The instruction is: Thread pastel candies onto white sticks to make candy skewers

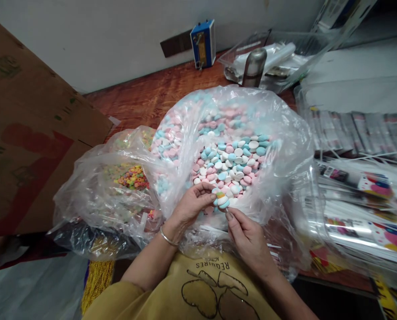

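Between my two hands, above an open clear plastic bag, is a small stack of candies in white, pale blue and a bit of orange. My left hand, with a silver bangle on its wrist, pinches the stack's left side between thumb and fingers. Just below the stack, my right hand has thumb and index finger closed at its lower edge; what they pinch is too small to make out. Loose pink, white and blue round candies fill the bag beneath.
To the left lies another plastic bag with small multicoloured ring-shaped pieces. A large cardboard box stands beyond it. Clear tubs on the right hold packets and white sticks. Behind are a metal bottle and a blue box.
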A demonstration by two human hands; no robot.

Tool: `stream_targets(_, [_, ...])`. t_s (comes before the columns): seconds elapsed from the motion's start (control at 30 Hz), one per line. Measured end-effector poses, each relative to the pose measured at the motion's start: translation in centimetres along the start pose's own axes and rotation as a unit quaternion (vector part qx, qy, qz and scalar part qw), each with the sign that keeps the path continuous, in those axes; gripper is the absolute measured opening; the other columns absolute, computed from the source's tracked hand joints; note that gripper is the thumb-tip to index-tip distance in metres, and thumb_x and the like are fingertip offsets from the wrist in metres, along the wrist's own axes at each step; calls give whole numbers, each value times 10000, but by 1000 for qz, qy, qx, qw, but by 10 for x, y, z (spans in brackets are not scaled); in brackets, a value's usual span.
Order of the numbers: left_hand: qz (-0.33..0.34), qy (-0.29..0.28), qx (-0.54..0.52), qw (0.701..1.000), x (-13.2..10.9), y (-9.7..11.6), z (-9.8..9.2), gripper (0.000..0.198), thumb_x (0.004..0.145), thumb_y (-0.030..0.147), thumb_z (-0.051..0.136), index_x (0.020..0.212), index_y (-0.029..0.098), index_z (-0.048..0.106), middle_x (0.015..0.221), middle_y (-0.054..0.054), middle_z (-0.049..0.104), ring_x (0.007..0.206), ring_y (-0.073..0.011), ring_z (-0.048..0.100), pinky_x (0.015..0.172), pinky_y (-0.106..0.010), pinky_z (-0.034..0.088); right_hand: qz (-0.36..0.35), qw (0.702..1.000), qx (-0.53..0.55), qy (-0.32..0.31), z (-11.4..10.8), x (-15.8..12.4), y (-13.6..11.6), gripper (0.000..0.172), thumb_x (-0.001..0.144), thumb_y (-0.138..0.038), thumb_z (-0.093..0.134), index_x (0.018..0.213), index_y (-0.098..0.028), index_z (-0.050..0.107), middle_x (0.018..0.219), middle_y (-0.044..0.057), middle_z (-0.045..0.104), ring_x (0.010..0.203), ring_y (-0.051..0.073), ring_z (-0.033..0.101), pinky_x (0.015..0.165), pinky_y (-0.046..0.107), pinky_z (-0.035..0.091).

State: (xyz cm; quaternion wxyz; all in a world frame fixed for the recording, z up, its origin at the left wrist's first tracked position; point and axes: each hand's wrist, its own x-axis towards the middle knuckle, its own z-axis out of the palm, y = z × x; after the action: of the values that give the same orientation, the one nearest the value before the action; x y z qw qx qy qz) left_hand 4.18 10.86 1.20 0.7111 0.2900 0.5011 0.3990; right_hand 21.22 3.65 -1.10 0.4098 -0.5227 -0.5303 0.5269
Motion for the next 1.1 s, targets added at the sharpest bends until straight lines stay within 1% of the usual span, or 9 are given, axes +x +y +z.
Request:
stream_targets(0.07, [-3,23,-37,999,2,0,0,546,573,394,962,927,145,630,720,3,700,544,-116,638,452,-191,460,8,1000,-4,13,-3,-2,-2,376,1037,-442,470,1074,-155,711,609,-50,445,545,128,398,516,240,342])
stream_targets(0.13, [2,45,-71,997,4,0,-1,554,545,367,977,911,141,627,744,-7,725,577,-115,668,518,-196,517,19,1000,-7,12,-6,-5,-5,383,1035,-444,473,1073,-151,716,603,-49,446,540,128,404,515,243,342])
stream_targets(0.23, [17,56,-90,994,6,1,-2,559,523,341,989,904,134,636,742,-10,741,591,-99,680,603,-195,552,32,999,-3,-26,-9,-10,-9,393,1027,-457,485,1064,-150,728,583,-53,428,516,125,386,494,245,321])
stream_targets(0.33, [31,57,-91,994,5,0,-2,552,546,344,980,935,144,645,751,1,744,580,-93,677,580,-183,532,46,997,8,-56,-8,-13,-11,415,1023,-478,482,1068,-149,731,572,-56,406,495,120,354,461,244,285])
stream_targets(0.47, [43,54,-83,994,6,-2,-3,537,576,351,967,958,151,646,787,-1,750,592,-89,675,584,-184,524,65,996,22,-58,-6,-14,-12,428,1011,-499,489,1055,-146,729,572,-56,403,488,114,328,444,242,253])
stream_targets(0.57, [54,53,-71,995,6,-3,-3,529,590,365,961,962,152,651,776,2,738,607,-87,671,601,-187,525,78,995,31,-60,-6,-13,-12,439,1002,-517,496,1057,-145,722,564,-59,401,492,116,337,449,242,254])
stream_targets(0.77, [73,57,-35,995,4,0,0,544,563,395,967,933,156,648,730,27,702,571,-76,645,563,-178,494,111,990,52,-65,-7,-11,-15,489,990,-565,492,1061,-134,711,515,-78,382,472,114,338,472,247,277])
stream_targets(0.9, [88,61,-3,994,3,-1,1,536,592,420,951,948,162,644,743,18,708,592,-87,653,569,-188,501,130,987,74,-64,-5,-11,-18,505,979,-589,495,1054,-136,705,479,-84,393,446,113,344,466,247,292])
stream_targets(1.1, [104,60,33,992,4,-3,2,475,657,420,922,951,168,647,728,22,699,600,-83,646,568,-184,507,155,980,107,-61,-1,-11,-21,508,993,-589,478,1105,-132,671,457,-91,409,425,104,343,443,229,280])
